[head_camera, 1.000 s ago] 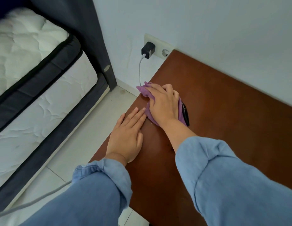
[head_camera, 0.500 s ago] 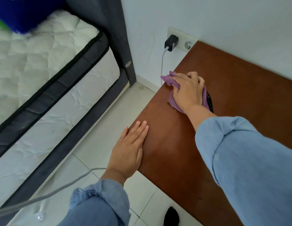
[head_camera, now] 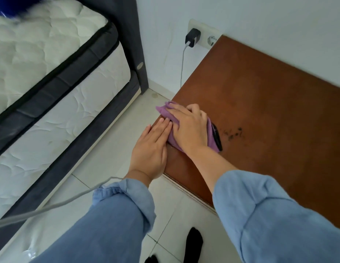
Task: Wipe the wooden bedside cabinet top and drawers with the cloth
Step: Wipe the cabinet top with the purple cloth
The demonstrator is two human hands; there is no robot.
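The reddish-brown wooden cabinet top [head_camera: 269,103] fills the right half of the view. My right hand [head_camera: 190,128] presses a purple cloth [head_camera: 211,137] flat onto the top near its left edge. The cloth has a dark border along its right side. My left hand [head_camera: 152,150] lies flat with fingers together at the left edge of the top, its fingertips touching the cloth. Dark specks of dirt [head_camera: 234,133] sit on the wood just right of the cloth. The drawers are not in view.
A bed with a white mattress [head_camera: 51,76] and dark frame stands to the left across a strip of tiled floor [head_camera: 112,141]. A black charger [head_camera: 193,39] is plugged into a wall socket, its grey cable [head_camera: 182,67] hanging down. Dark-socked feet [head_camera: 192,243] show below.
My right hand slid the cloth back toward me along the left edge until it met my left hand's fingertips. Dark specks now show on the wood right of the cloth.
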